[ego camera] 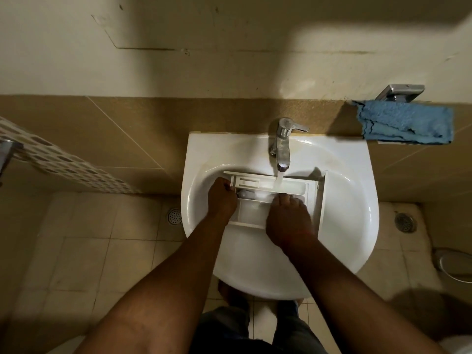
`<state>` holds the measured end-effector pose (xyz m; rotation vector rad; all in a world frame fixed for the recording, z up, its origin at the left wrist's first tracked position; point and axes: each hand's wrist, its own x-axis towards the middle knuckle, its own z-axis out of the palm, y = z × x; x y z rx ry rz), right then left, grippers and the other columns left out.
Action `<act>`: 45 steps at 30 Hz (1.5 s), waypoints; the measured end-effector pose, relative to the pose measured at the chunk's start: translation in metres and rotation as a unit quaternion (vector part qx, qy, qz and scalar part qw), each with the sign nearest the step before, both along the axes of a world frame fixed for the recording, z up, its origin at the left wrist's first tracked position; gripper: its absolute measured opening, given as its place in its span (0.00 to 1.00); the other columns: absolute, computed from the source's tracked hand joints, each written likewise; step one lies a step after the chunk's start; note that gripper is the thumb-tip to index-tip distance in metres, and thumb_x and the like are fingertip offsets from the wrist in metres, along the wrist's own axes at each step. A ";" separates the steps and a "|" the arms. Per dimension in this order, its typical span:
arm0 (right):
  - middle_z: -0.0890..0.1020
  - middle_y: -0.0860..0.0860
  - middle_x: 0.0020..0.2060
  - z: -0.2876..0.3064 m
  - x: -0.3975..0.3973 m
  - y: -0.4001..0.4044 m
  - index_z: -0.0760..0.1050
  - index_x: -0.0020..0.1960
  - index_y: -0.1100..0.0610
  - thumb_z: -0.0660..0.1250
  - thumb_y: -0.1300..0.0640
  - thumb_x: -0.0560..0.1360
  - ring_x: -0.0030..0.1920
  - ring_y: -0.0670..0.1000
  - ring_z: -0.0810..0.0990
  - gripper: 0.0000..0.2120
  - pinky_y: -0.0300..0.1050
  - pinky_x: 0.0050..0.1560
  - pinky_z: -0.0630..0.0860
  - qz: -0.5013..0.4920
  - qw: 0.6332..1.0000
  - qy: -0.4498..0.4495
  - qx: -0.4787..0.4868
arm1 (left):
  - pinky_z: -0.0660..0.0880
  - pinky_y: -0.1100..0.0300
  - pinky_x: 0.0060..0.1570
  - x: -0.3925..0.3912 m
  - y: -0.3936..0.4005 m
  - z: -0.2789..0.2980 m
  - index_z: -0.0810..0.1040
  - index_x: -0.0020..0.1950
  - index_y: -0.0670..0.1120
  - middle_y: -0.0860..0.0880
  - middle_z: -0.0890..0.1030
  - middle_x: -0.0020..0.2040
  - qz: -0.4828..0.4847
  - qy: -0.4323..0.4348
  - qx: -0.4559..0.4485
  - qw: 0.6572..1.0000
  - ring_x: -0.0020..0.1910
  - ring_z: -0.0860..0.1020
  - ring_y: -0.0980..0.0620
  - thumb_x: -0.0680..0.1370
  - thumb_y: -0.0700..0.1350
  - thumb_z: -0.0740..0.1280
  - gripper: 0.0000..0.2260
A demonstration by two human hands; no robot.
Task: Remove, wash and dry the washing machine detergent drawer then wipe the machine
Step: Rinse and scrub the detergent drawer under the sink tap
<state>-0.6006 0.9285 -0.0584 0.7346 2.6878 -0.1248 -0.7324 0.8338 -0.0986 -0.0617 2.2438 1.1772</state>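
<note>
The white detergent drawer (258,185) lies across the basin of the white sink (344,200), its front panel (322,200) to the right. Water runs from the chrome tap (282,144) into the drawer's middle compartment. My left hand (221,198) grips the drawer's left end with curled fingers. My right hand (287,221) lies over the right compartment, fingers reaching down into it; what the fingertips touch is hidden.
A blue cloth (406,122) hangs on a metal holder (401,92) on the wall at the right. Floor drains (174,215) sit on the tiled floor on both sides of the sink. A patterned ledge (63,162) runs at the left.
</note>
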 end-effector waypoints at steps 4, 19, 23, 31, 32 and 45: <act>0.72 0.56 0.64 -0.001 -0.029 -0.021 0.64 0.71 0.57 0.61 0.49 0.78 0.64 0.59 0.72 0.24 0.55 0.62 0.68 0.028 0.997 0.022 -0.071 | 0.77 0.54 0.49 -0.003 0.003 0.006 0.74 0.49 0.47 0.50 0.77 0.43 -0.028 0.022 -0.019 0.999 0.47 0.79 0.47 0.78 0.36 0.63 0.06; 0.83 0.57 0.43 0.007 -0.028 0.023 0.81 0.45 0.56 0.64 0.59 0.76 0.46 0.56 0.83 0.07 0.54 0.56 0.77 -0.356 0.778 0.351 -0.381 | 0.78 0.42 0.56 -0.012 0.006 0.005 0.73 0.43 0.52 0.50 0.77 0.43 -0.019 -0.014 0.025 0.999 0.50 0.79 0.43 0.78 0.35 0.62 0.12; 0.82 0.58 0.40 0.012 -0.031 0.049 0.75 0.46 0.63 0.55 0.65 0.81 0.43 0.57 0.84 0.11 0.54 0.57 0.79 -0.545 0.390 0.404 -0.623 | 0.78 0.43 0.57 -0.013 0.006 0.003 0.74 0.46 0.50 0.50 0.78 0.44 -0.030 -0.012 0.025 0.999 0.50 0.79 0.43 0.79 0.36 0.61 0.09; 0.69 0.59 0.72 -0.015 -0.003 -0.007 0.66 0.74 0.61 0.57 0.56 0.82 0.72 0.57 0.67 0.21 0.43 0.72 0.59 0.065 0.949 0.087 -0.296 | 0.79 0.46 0.55 -0.005 0.005 0.008 0.75 0.48 0.52 0.49 0.80 0.47 -0.020 -0.005 0.044 0.999 0.48 0.80 0.47 0.79 0.38 0.61 0.09; 0.61 0.58 0.77 -0.018 -0.003 -0.017 0.58 0.78 0.59 0.56 0.51 0.83 0.76 0.56 0.60 0.26 0.46 0.74 0.55 0.086 0.960 0.042 -0.265 | 0.79 0.50 0.52 -0.002 0.006 0.010 0.75 0.49 0.50 0.49 0.80 0.47 -0.021 -0.003 0.038 0.999 0.46 0.79 0.48 0.80 0.39 0.60 0.07; 0.75 0.61 0.64 -0.002 -0.002 -0.030 0.59 0.75 0.61 0.52 0.59 0.81 0.63 0.62 0.74 0.23 0.58 0.62 0.73 0.093 0.985 -0.112 -0.092 | 0.79 0.57 0.42 0.023 0.008 -0.002 0.74 0.51 0.45 0.48 0.76 0.44 0.027 -0.013 0.044 0.999 0.43 0.77 0.50 0.79 0.36 0.61 0.06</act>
